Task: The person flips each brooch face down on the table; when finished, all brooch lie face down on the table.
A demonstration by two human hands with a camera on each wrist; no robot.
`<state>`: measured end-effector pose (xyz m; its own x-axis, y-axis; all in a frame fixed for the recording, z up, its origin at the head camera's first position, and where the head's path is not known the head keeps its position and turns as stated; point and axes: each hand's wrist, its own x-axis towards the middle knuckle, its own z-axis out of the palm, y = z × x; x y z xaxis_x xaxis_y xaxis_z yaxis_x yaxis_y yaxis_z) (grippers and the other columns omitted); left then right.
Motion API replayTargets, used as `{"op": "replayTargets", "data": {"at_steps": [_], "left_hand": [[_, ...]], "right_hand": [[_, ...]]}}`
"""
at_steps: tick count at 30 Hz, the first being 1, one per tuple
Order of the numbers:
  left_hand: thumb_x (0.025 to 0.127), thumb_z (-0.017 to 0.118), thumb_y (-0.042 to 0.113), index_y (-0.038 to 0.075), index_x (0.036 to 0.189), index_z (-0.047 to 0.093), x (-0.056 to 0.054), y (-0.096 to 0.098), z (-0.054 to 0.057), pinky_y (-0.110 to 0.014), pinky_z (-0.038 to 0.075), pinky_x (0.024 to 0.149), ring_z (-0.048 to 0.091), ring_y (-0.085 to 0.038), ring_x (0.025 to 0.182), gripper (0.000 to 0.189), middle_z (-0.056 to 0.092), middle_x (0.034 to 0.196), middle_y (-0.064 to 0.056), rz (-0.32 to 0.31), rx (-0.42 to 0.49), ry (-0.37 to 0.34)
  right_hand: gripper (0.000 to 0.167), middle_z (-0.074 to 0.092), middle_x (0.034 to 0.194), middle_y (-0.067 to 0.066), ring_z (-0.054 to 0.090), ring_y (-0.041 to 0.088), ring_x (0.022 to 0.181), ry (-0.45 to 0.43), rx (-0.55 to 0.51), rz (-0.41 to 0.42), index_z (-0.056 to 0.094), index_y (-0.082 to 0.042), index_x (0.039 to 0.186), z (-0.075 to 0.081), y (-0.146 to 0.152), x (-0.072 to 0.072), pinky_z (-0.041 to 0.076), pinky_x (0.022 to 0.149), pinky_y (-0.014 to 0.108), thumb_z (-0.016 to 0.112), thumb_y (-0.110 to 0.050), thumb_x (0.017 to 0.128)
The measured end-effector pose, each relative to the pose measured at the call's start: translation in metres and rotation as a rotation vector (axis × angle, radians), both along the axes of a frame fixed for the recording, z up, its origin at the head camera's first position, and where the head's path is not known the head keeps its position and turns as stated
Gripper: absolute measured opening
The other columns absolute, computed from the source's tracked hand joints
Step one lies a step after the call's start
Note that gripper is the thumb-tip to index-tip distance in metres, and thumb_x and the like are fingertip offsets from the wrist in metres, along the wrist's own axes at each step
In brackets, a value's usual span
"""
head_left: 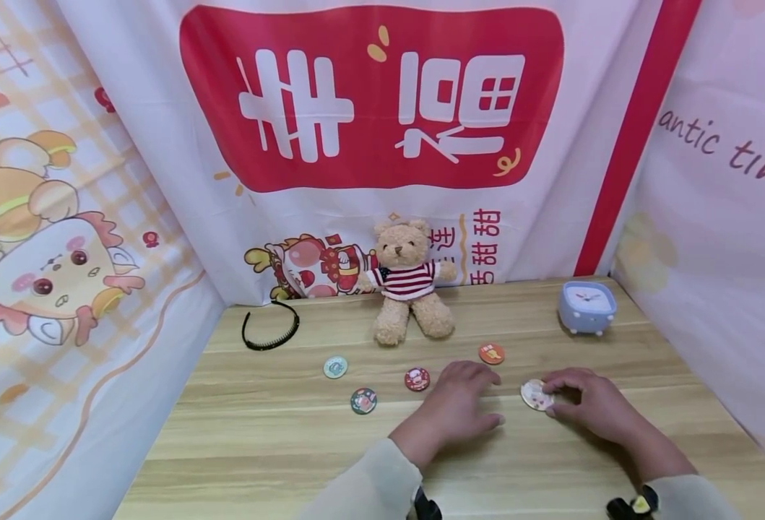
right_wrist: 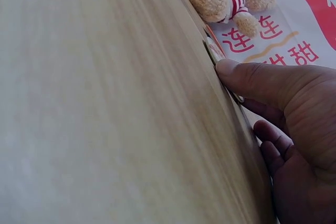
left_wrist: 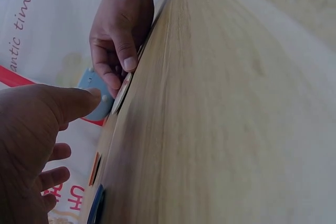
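My right hand [head_left: 595,404] pinches the right edge of a whitish round printed disc [head_left: 534,395] at the tabletop. In the right wrist view the thumb of the right hand [right_wrist: 304,108] presses at the disc's rim. To the left, my left hand [head_left: 456,404] is held with its fingers and thumb spread, nothing between them. An orange disc [head_left: 491,353] lies just beyond its fingertips, and a red one [head_left: 417,379] is beside its knuckles. Farther left are a dark green disc [head_left: 363,401] and a light teal disc [head_left: 335,367].
A teddy bear [head_left: 408,282] in a striped top sits against the back cloth. At the back right stands a blue clock [head_left: 586,308]; a black headband [head_left: 270,345] lies at the back left. Printed cloths hang around the wooden table [head_left: 258,448].
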<state>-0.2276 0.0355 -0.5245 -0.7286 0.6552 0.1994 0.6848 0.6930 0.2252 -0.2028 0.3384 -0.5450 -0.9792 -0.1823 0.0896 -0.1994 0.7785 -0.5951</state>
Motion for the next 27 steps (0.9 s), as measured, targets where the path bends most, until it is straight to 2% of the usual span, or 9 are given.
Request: {"op": "replayTargets", "data": {"at_steps": [4, 9, 13, 18, 27], "left_hand": [[0.095, 0.078, 0.058, 0.031, 0.146, 0.062, 0.0, 0.005, 0.0, -0.039, 0.033, 0.131, 0.053, -0.014, 0.147, 0.06, 0.062, 0.153, 0.009, -0.008, -0.018, 0.009], [0.096, 0.078, 0.058, 0.032, 0.15, 0.06, -0.001, 0.011, 0.0, -0.04, 0.034, 0.132, 0.053, -0.014, 0.148, 0.063, 0.06, 0.157, 0.009, -0.015, -0.028, -0.019], [0.097, 0.077, 0.057, 0.033, 0.15, 0.059, -0.004, 0.017, -0.002, -0.041, 0.036, 0.13, 0.053, -0.015, 0.149, 0.061, 0.06, 0.157, 0.009, -0.022, -0.029, -0.041], [0.097, 0.077, 0.056, 0.033, 0.147, 0.063, -0.007, 0.023, -0.006, -0.04, 0.043, 0.125, 0.057, -0.016, 0.145, 0.057, 0.064, 0.151, 0.01, -0.019, -0.026, -0.036], [0.096, 0.079, 0.055, 0.032, 0.146, 0.065, -0.007, 0.033, -0.008, -0.038, 0.046, 0.12, 0.058, -0.015, 0.141, 0.057, 0.067, 0.147, 0.012, -0.026, -0.015, -0.042]], "right_hand": [[0.024, 0.077, 0.13, -0.003, 0.065, 0.032, 0.131, 0.015, 0.004, -0.004, 0.08, -0.037, 0.104, -0.001, 0.001, -0.001, 0.048, 0.109, 0.038, 0.094, -0.028, 0.086], [0.025, 0.077, 0.129, -0.002, 0.066, 0.032, 0.128, 0.037, -0.003, 0.003, 0.08, -0.035, 0.103, 0.0, 0.001, 0.001, 0.049, 0.107, 0.035, 0.095, -0.028, 0.085], [0.025, 0.077, 0.129, -0.001, 0.067, 0.033, 0.129, 0.034, -0.008, 0.007, 0.08, -0.034, 0.103, 0.001, 0.0, 0.002, 0.05, 0.109, 0.042, 0.095, -0.028, 0.085], [0.024, 0.077, 0.13, -0.001, 0.066, 0.033, 0.13, 0.019, -0.004, 0.004, 0.08, -0.034, 0.104, -0.001, 0.001, 0.0, 0.05, 0.111, 0.053, 0.094, -0.027, 0.086], [0.024, 0.077, 0.131, 0.001, 0.065, 0.036, 0.131, 0.014, -0.012, 0.007, 0.081, -0.033, 0.105, -0.002, 0.002, -0.001, 0.048, 0.113, 0.062, 0.094, -0.025, 0.086]]}}
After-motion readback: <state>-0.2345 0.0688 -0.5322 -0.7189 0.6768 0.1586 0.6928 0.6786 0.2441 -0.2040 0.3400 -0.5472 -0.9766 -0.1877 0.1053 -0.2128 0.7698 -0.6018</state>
